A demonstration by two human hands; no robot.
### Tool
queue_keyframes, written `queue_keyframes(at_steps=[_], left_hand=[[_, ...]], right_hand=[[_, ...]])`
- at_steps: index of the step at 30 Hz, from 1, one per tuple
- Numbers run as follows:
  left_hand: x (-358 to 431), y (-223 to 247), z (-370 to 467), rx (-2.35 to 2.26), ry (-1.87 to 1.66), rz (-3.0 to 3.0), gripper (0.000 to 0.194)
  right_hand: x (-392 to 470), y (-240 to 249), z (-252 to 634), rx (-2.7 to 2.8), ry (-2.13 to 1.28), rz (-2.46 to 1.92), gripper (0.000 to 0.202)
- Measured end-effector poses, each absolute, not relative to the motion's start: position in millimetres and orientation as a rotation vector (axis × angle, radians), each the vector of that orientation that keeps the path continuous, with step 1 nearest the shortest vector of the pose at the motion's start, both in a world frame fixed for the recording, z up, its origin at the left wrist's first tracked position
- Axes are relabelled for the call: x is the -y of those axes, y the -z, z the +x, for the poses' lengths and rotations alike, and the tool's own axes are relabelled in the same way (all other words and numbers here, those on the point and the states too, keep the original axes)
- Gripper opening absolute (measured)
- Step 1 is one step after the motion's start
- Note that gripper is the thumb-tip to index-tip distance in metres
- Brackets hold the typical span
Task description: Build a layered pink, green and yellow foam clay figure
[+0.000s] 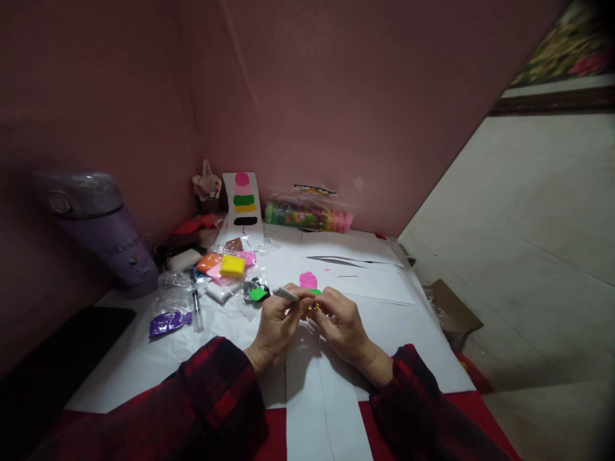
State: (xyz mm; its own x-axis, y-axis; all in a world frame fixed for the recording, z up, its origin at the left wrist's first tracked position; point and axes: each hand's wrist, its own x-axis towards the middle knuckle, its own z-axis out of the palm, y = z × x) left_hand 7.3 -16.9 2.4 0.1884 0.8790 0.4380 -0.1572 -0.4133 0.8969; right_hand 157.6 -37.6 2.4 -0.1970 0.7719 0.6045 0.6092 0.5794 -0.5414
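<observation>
My left hand [280,325] is closed, with a pale pen-like stick [285,294] poking out between its fingers. Right beside it, my right hand [342,321] is also closed, its fingertips pinched around something too small to make out. Between and under the fingertips lie a yellow patch [314,307] and a green patch [314,291] on white paper. A round pink patch [308,280] shows just above the hands. The long white strip of paper [323,397] runs from under my hands to the near table edge.
At left stand a purple bottle [113,237] and packets of coloured clay, including yellow [232,266] and purple [170,323]. A card with coloured bands [245,203] leans on the wall. Nearby lies a bag of colourful sticks [310,216]; cut paper [350,248] lies behind my hands.
</observation>
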Motion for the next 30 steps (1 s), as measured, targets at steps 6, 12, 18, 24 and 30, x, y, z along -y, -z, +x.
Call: queue_keyframes(at_steps=[6,12,18,24,30], left_hand=[[15,0,7,-0.801,-1.446,1.907,0.014],[36,-3,11,-0.595,-1.328,2.707,0.021],[56,2,18,-0.649,-0.861,2.957,0.028],[59,19,25,-0.713,-0.679,3.119,0.043],[63,26,28,-0.731,-0.683,3.218,0.033]], right_hand=[[39,3,160,1.941,-0.283,-1.191,0.025],[32,10,164,1.566,-0.303,-1.302,0.021],[33,7,165,1.276,-0.553,-1.382,0.017],[32,14,167,1.233,-0.588,-1.46,0.013],[31,19,168,1.285,-0.613,-1.435,0.012]])
